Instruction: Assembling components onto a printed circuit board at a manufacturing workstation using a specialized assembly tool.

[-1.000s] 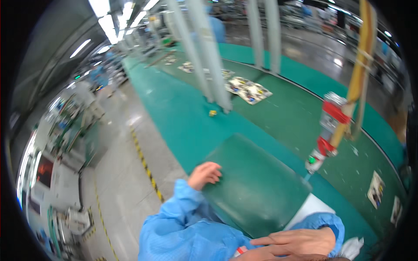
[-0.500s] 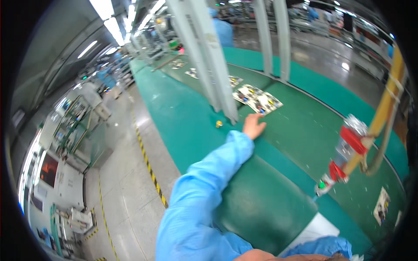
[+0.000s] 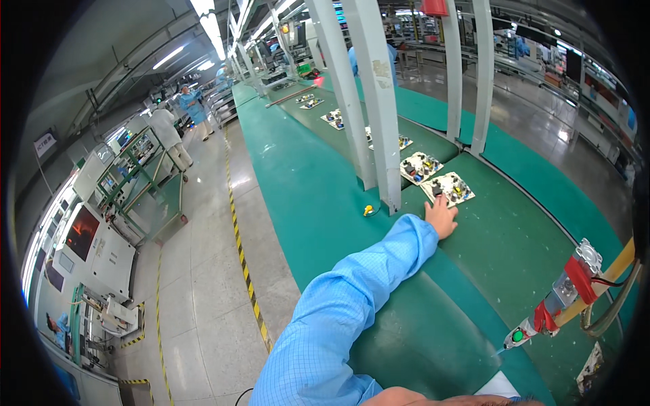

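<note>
- 1 white sheet [image 3: 497, 386] at the lower edge, partly in frame, just beside the mat.
- 1 dark green mat [image 3: 420, 338] on the surface [image 3: 288, 183], under the left forearm's blue sleeve [image 3: 345, 287].
- 1 nozzle tool [image 3: 560, 294] right of the mat, tilted, 2 red tape wraps, 1 green spot near the tip; runs alongside 1 tan pole [image 3: 613, 271].
- 1 populated board [image 3: 590, 369] at lower right, partly cut off.
- Left hand [image 3: 441, 220]: part-open, fingers forward, thumb apart. Fingertips at the near edge of 1 cream circuit board [image 3: 453, 189], which lies flat on the green work strip. Can't tell if it has hold.
- Right hand: can't make it out, can't tell its state.
- 1 small yellow part [image 3: 368, 211] near the post feet.
- 1 more board [image 3: 421, 166], just beyond the first, left of it.
- 4 pale grey posts [image 3: 376, 101]: 2 near, 2 farther right.
- More boards [image 3: 333, 119] up the strip, at least 4; overlap hides the exact count.
- 1 thin rod [image 3: 291, 96] past those.
</note>
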The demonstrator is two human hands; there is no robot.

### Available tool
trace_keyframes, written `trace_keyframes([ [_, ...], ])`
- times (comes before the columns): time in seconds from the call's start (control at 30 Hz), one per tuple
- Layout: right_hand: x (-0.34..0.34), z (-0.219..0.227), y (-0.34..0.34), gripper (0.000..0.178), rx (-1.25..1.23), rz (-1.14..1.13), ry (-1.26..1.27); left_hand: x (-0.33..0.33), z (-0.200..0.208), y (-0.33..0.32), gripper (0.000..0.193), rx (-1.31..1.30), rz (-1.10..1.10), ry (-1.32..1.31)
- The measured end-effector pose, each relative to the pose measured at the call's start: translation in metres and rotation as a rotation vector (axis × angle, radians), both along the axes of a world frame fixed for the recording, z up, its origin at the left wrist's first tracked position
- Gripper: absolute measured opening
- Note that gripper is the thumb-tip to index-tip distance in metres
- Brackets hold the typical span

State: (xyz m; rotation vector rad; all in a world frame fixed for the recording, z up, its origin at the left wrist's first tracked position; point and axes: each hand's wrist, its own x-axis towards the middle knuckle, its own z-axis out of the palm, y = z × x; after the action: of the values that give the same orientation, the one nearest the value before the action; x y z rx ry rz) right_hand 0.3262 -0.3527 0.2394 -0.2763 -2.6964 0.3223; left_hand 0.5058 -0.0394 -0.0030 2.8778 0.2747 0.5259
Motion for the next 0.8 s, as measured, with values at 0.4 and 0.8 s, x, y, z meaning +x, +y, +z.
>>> trace_keyframes([
  [0.4, -0.02, 0.026, 0.003, 0.018, 0.088, 0.306, -0.4, -0.022, 0.031, 0.007, 0.055, -0.095, 0.126, -0.113],
  [0.8, -0.023, 0.044, -0.009, 0.014, 0.141, 0.239, -0.528, 0.035, 0.032, 0.045, 0.099, -0.397, 0.232, 0.385],
])
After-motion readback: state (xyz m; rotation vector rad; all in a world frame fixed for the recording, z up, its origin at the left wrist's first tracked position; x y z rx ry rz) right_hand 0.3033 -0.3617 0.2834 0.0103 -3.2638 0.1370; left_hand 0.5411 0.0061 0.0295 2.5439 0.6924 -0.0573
